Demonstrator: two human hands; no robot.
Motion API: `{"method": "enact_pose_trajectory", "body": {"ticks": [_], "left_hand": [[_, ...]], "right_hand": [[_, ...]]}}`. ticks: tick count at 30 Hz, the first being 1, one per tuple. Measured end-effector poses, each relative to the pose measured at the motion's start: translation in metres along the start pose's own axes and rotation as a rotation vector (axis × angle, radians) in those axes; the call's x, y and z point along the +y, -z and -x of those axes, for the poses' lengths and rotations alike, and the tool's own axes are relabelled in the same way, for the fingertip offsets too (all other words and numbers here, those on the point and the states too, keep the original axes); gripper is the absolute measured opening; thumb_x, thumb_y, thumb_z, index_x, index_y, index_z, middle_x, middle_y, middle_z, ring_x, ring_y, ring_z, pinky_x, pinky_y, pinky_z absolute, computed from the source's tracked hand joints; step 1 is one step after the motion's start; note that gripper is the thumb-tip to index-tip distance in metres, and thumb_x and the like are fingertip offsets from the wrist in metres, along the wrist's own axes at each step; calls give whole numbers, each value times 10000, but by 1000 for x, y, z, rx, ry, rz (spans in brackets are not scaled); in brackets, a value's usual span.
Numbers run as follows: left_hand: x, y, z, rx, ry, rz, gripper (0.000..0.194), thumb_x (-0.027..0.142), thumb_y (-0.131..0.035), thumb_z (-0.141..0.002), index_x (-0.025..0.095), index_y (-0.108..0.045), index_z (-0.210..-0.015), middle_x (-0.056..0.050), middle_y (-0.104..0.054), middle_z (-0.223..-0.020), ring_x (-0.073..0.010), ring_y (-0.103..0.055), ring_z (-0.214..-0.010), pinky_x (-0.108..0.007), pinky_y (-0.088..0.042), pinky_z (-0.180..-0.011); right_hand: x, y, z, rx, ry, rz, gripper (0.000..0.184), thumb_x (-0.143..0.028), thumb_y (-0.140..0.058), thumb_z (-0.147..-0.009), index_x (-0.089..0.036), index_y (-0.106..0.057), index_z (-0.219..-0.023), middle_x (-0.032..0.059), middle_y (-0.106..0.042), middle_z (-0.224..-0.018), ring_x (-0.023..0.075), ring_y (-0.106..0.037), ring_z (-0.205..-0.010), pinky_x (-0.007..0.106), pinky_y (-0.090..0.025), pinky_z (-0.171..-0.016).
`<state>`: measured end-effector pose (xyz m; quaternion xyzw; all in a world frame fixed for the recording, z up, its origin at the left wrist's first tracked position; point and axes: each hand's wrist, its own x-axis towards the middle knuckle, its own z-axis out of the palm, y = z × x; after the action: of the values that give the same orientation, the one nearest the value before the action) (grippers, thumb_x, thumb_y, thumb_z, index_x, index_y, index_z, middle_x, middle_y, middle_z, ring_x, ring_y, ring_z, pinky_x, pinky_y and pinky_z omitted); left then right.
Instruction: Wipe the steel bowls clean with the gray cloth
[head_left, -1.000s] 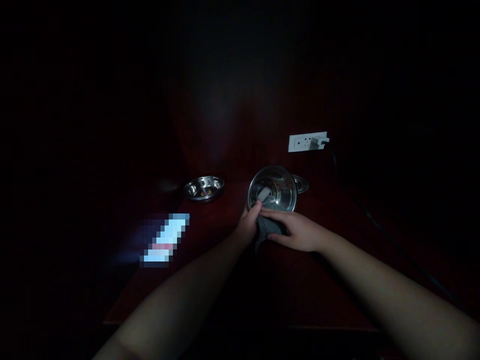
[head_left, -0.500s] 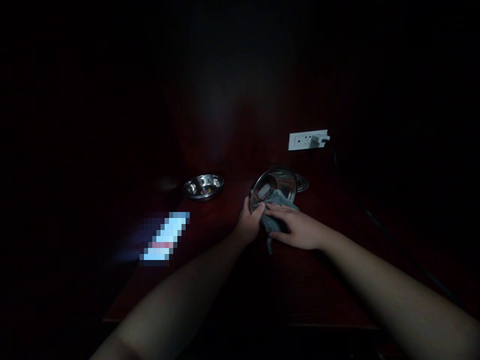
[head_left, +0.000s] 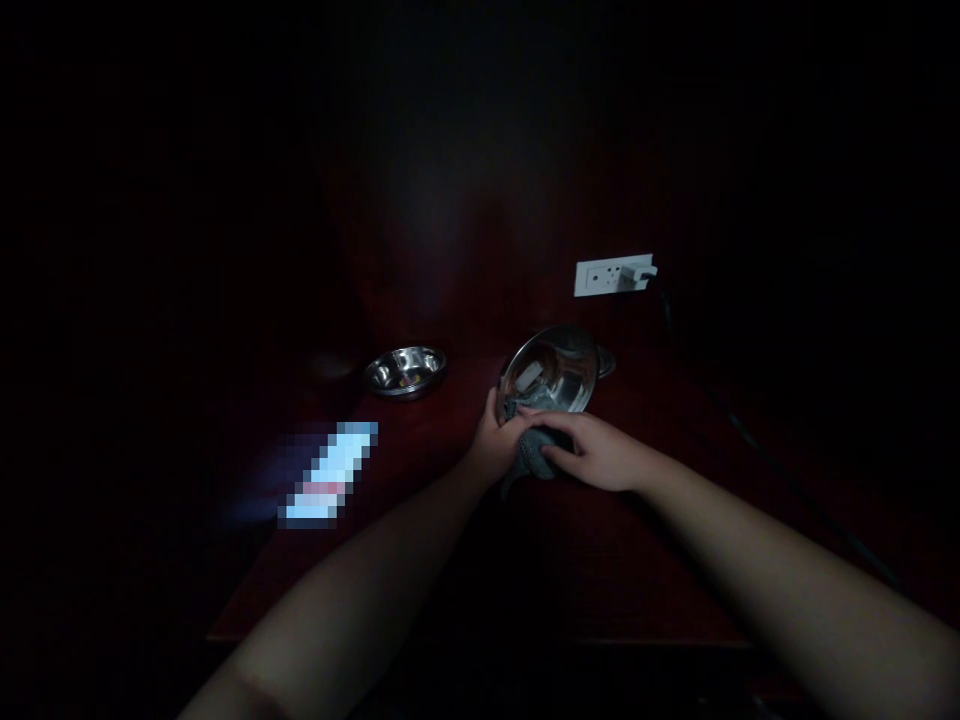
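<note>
A shiny steel bowl [head_left: 577,365] is tipped on its side, its mouth facing me, with a pale label or reflection inside. My left hand [head_left: 496,440] grips its left rim, thumb over the edge. My right hand [head_left: 600,452] is closed on a grey-green mesh cloth [head_left: 536,455], fingers pressing it at the bowl's lower rim beside my left thumb. Part of the cloth lies inside the bowl and a corner hangs below. The right fingertips are partly hidden behind the left thumb.
Left on the dark red table [head_left: 420,560] are a stack of shallow steel dishes [head_left: 405,375] and a lit, pixelated screen [head_left: 330,475]. A round steel piece [head_left: 607,362] sits behind the bowl. A white socket [head_left: 613,275] holds a plug; a dark cable [head_left: 765,455] trails right.
The bowl has turned so its mouth looks more slanted. My right hand has moved the cloth up into the bowl, then back down and left to the rim near my left thumb.
</note>
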<state>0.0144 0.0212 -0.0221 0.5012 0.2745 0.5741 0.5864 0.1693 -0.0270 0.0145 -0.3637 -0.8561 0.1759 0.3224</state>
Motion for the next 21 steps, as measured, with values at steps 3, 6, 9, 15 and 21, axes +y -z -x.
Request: {"method": "enact_pose_trajectory", "body": {"ticks": [3, 6, 9, 15, 21], "left_hand": [[0, -1, 0, -23, -23, -1, 563, 63, -612, -601, 176, -497, -1140, -60, -646, -1063, -210, -601, -990, -359, -439, -916], [-1, -2, -1, -31, -61, -12, 600, 54, -588, -612, 178, -470, -1188, -76, -632, -1115, -210, -602, -1005, -359, -445, -916], [-3, -2, -1, -36, -64, -21, 570, 56, -575, -624, 160, -485, -1177, -96, -633, -1128, -218, -601, -1024, -372, -441, -933], [-4, -3, -4, -28, -37, 7, 547, 65, -583, -614, 167, -524, -1149, -81, -649, -1117, -236, -571, -1097, -399, -414, -975], [4, -7, -2, 20, -38, 7, 526, 72, -601, -585, 172, -544, -1098, -81, -646, -1103, -257, -567, -1094, -407, -420, -955]], "right_hand": [[4, -2, -1, 34, -45, 91, 438, -131, -523, -795, -196, -577, -1224, 84, -549, -1331, 235, -511, -1227, 438, -375, -1069], [7, -2, -1, 40, -57, 189, 433, -142, -511, -803, -158, -572, -1232, 109, -550, -1326, 237, -502, -1236, 428, -382, -1068], [9, -2, -1, 47, -40, 257, 444, -149, -511, -804, -143, -561, -1245, 114, -556, -1319, 233, -498, -1240, 420, -384, -1070], [11, -1, -1, 49, -22, 369, 485, -209, -556, -794, -147, -537, -1274, 112, -560, -1315, 254, -478, -1256, 461, -346, -1091], [9, 1, -2, 33, -21, 410, 529, -224, -611, -764, -152, -533, -1283, 114, -541, -1335, 280, -439, -1284, 491, -313, -1104]]}}
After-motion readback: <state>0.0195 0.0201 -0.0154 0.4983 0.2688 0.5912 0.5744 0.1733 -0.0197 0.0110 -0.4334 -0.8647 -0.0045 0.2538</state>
